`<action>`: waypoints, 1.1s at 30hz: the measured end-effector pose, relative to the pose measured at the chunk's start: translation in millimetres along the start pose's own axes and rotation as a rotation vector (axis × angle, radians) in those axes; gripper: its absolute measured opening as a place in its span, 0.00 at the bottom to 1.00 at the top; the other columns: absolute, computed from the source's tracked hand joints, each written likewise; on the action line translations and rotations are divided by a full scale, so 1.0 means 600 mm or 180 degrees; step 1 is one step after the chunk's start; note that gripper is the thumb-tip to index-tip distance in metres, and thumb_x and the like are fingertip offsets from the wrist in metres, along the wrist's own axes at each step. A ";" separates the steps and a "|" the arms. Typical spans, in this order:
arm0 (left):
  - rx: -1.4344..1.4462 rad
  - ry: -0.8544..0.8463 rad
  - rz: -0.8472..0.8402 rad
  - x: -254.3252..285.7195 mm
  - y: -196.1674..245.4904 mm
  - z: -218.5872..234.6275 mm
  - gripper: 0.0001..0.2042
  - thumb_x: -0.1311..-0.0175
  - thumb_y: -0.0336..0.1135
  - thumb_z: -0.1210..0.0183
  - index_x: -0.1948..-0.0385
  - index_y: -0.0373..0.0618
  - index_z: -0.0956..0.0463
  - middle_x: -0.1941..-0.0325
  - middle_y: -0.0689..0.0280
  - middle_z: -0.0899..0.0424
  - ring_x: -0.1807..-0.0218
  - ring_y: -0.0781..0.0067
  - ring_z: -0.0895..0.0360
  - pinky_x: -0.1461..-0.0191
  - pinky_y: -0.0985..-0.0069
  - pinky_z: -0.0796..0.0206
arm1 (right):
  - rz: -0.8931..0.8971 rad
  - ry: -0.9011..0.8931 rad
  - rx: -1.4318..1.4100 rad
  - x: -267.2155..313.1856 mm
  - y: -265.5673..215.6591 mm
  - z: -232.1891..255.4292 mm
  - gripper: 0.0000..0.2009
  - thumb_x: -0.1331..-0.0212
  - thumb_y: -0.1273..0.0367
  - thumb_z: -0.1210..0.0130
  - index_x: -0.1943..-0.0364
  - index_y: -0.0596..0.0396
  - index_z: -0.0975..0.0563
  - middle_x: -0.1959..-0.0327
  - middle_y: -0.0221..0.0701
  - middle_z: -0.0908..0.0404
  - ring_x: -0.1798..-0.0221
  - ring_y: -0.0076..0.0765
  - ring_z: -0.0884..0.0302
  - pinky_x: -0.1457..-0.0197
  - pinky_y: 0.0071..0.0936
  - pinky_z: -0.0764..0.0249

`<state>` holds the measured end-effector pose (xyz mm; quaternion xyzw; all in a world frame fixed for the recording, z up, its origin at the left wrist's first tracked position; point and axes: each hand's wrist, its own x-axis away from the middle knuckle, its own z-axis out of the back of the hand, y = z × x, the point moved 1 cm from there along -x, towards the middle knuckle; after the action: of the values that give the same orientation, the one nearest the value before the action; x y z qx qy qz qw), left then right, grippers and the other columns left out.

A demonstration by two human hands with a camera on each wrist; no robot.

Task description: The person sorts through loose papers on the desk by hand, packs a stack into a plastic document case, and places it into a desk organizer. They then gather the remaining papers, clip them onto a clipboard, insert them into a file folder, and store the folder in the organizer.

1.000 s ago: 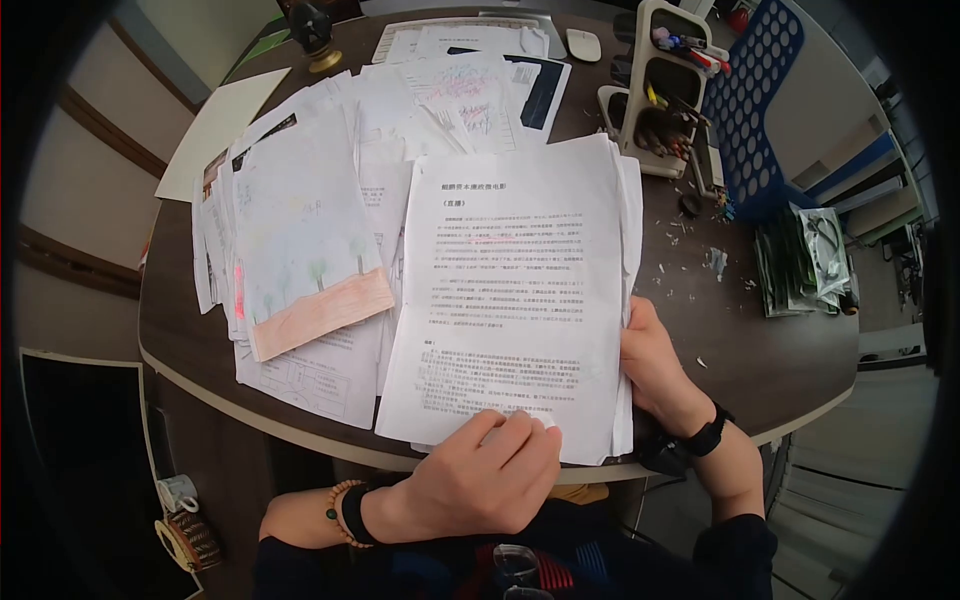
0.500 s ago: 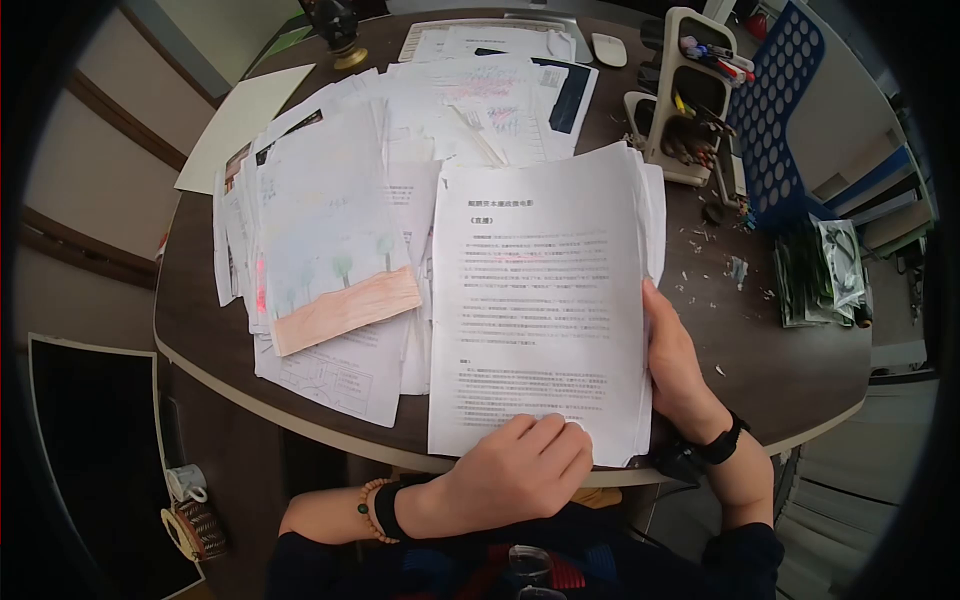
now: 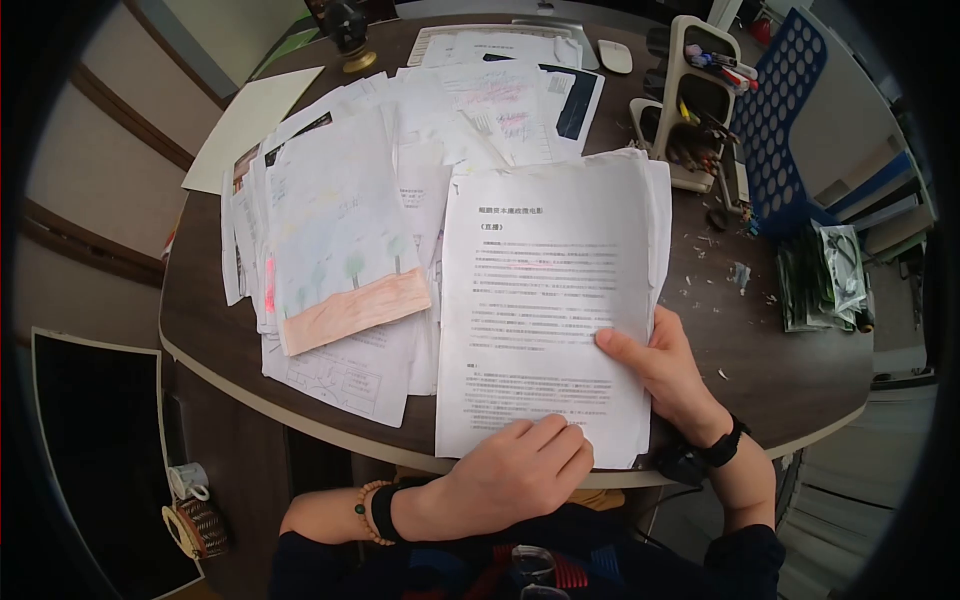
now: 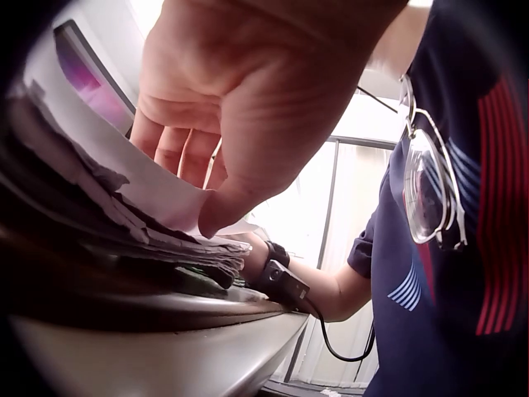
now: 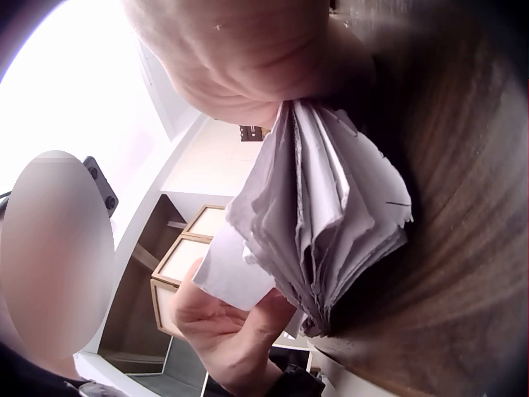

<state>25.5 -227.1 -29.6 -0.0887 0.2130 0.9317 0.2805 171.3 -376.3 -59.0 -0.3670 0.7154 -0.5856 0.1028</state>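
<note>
A thick stack of printed papers (image 3: 545, 280) lies at the near edge of the desk, its top page bearing dark text. At the bottom edge my left hand (image 3: 520, 465) pinches the top paper; in the left wrist view the thumb (image 4: 223, 211) is on the near side and the fingers are beyond the page. My right hand (image 3: 675, 375) grips the right edge, thumb lying on the top page and fingers hidden beneath. The right wrist view shows the stack's dog-eared sheets (image 5: 322, 198) fanned apart at the edge.
A messy pile of papers, with a tree drawing (image 3: 345, 230) on top, lies to the left. Behind are a keyboard (image 3: 435, 45) and mouse (image 3: 615, 57). A pen organizer (image 3: 690, 110), blue perforated file holder (image 3: 770, 130) and packets (image 3: 825, 280) stand right, near scattered paper scraps.
My right thumb has moved from the stack's right edge onto the top page. The left hand still pinches the bottom edge. The head view has shifted slightly.
</note>
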 end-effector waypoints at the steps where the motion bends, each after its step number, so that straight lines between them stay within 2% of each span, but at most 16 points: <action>1: 0.0013 0.0002 -0.0030 0.001 -0.001 0.002 0.12 0.54 0.29 0.43 0.65 0.36 0.24 0.64 0.63 0.24 0.62 0.70 0.23 0.64 0.79 0.30 | 0.0010 0.0031 0.0004 0.001 0.000 0.001 0.17 0.38 0.72 0.43 0.48 0.69 0.27 0.52 0.38 0.20 0.54 0.27 0.22 0.49 0.26 0.24; 4: 0.0095 0.0173 -0.0067 0.008 0.000 0.012 0.12 0.54 0.28 0.42 0.65 0.37 0.23 0.65 0.64 0.24 0.63 0.70 0.23 0.65 0.78 0.30 | 0.0126 0.0080 -0.0101 0.003 -0.005 0.004 0.16 0.37 0.72 0.44 0.48 0.68 0.27 0.53 0.38 0.20 0.54 0.27 0.22 0.49 0.26 0.24; 7: 0.1026 0.0065 -0.0024 0.014 0.001 0.049 0.10 0.53 0.24 0.38 0.67 0.38 0.21 0.68 0.65 0.21 0.70 0.70 0.22 0.69 0.77 0.29 | 0.0399 0.0114 -0.0212 0.005 -0.015 0.006 0.16 0.37 0.72 0.44 0.48 0.67 0.27 0.52 0.38 0.20 0.53 0.27 0.22 0.49 0.25 0.24; 8: 0.1008 0.0031 -0.0079 0.016 -0.002 0.062 0.10 0.53 0.24 0.38 0.67 0.38 0.21 0.68 0.65 0.21 0.70 0.70 0.22 0.69 0.77 0.29 | 0.0520 0.0066 -0.0242 0.006 -0.019 0.007 0.15 0.37 0.72 0.44 0.48 0.67 0.27 0.52 0.37 0.20 0.53 0.27 0.22 0.49 0.25 0.24; 10: 0.0762 0.0840 -0.0090 0.026 -0.010 0.092 0.10 0.56 0.22 0.35 0.68 0.38 0.20 0.70 0.64 0.19 0.71 0.70 0.22 0.69 0.78 0.30 | 0.0690 0.0050 -0.0310 0.010 -0.024 0.010 0.15 0.37 0.72 0.44 0.48 0.66 0.27 0.52 0.37 0.20 0.53 0.27 0.22 0.49 0.25 0.24; 12: 0.0241 0.1204 0.0476 0.045 -0.031 0.131 0.11 0.58 0.20 0.34 0.69 0.38 0.20 0.72 0.62 0.19 0.68 0.67 0.20 0.65 0.76 0.28 | 0.0824 -0.0057 -0.0473 0.013 -0.027 0.010 0.16 0.37 0.72 0.44 0.48 0.65 0.27 0.52 0.37 0.20 0.52 0.27 0.22 0.48 0.26 0.25; 14: -0.0202 0.1469 0.1333 0.054 -0.055 0.158 0.13 0.59 0.20 0.34 0.67 0.37 0.21 0.69 0.59 0.18 0.63 0.60 0.19 0.57 0.72 0.27 | 0.0919 -0.0103 -0.0532 0.016 -0.030 0.009 0.16 0.37 0.72 0.44 0.47 0.65 0.27 0.52 0.37 0.20 0.52 0.28 0.22 0.48 0.26 0.25; 15: -0.0233 0.1452 0.1313 0.060 -0.068 0.165 0.13 0.59 0.20 0.34 0.67 0.37 0.21 0.69 0.59 0.18 0.63 0.60 0.19 0.57 0.72 0.27 | 0.0966 -0.0163 -0.0545 0.018 -0.031 0.009 0.16 0.38 0.73 0.43 0.47 0.65 0.27 0.52 0.37 0.20 0.51 0.28 0.22 0.48 0.27 0.25; 17: -0.0515 0.1315 0.1797 0.073 -0.102 0.163 0.18 0.58 0.24 0.31 0.60 0.37 0.22 0.55 0.55 0.20 0.53 0.53 0.22 0.51 0.65 0.29 | 0.1023 -0.0189 -0.0535 0.020 -0.031 0.011 0.16 0.38 0.73 0.43 0.47 0.65 0.27 0.51 0.37 0.20 0.51 0.28 0.22 0.47 0.27 0.25; 18: -0.0540 0.1311 0.1791 0.077 -0.112 0.160 0.18 0.58 0.24 0.31 0.60 0.37 0.22 0.55 0.55 0.20 0.53 0.53 0.22 0.51 0.65 0.29 | 0.1046 -0.0209 -0.0496 0.021 -0.030 0.011 0.16 0.38 0.73 0.43 0.47 0.65 0.27 0.51 0.38 0.20 0.51 0.29 0.22 0.47 0.27 0.25; 20: -0.0817 0.0860 0.2098 0.084 -0.126 0.155 0.25 0.56 0.26 0.32 0.52 0.39 0.26 0.44 0.53 0.26 0.39 0.48 0.31 0.39 0.59 0.38 | 0.1058 -0.0264 -0.0515 0.022 -0.027 0.014 0.17 0.39 0.73 0.43 0.47 0.65 0.27 0.51 0.37 0.20 0.51 0.29 0.23 0.47 0.27 0.25; 21: -0.0745 0.0521 0.2351 0.087 -0.129 0.155 0.28 0.56 0.26 0.32 0.48 0.40 0.28 0.38 0.54 0.31 0.31 0.45 0.41 0.32 0.56 0.48 | 0.1061 -0.0303 -0.0515 0.023 -0.026 0.014 0.17 0.39 0.73 0.42 0.47 0.64 0.27 0.51 0.37 0.20 0.51 0.29 0.23 0.47 0.27 0.25; 28: -0.0619 0.0355 0.2356 0.097 -0.156 0.140 0.25 0.54 0.26 0.35 0.48 0.42 0.27 0.39 0.57 0.30 0.30 0.44 0.44 0.30 0.55 0.52 | 0.1130 -0.0382 -0.0513 0.026 -0.023 0.014 0.19 0.41 0.74 0.42 0.45 0.63 0.28 0.49 0.37 0.21 0.49 0.31 0.24 0.45 0.29 0.27; 30: -0.0535 0.0552 0.2325 0.099 -0.156 0.136 0.22 0.52 0.25 0.37 0.50 0.41 0.25 0.42 0.57 0.27 0.30 0.44 0.43 0.30 0.55 0.52 | 0.1238 -0.0432 -0.0402 0.026 -0.024 0.015 0.20 0.41 0.75 0.42 0.44 0.63 0.29 0.48 0.38 0.22 0.47 0.32 0.25 0.44 0.30 0.28; 33: -0.0569 0.0575 0.2222 0.104 -0.160 0.135 0.20 0.52 0.24 0.38 0.53 0.41 0.24 0.44 0.56 0.26 0.31 0.44 0.42 0.31 0.55 0.52 | 0.1215 -0.0399 -0.0379 0.028 -0.023 0.014 0.21 0.42 0.75 0.41 0.44 0.63 0.29 0.48 0.38 0.22 0.46 0.32 0.25 0.43 0.30 0.29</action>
<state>23.7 -88.5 -8.2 -0.1167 0.1722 0.9746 -0.0829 169.8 -394.1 -44.4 -0.2659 0.7975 -0.4882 0.2343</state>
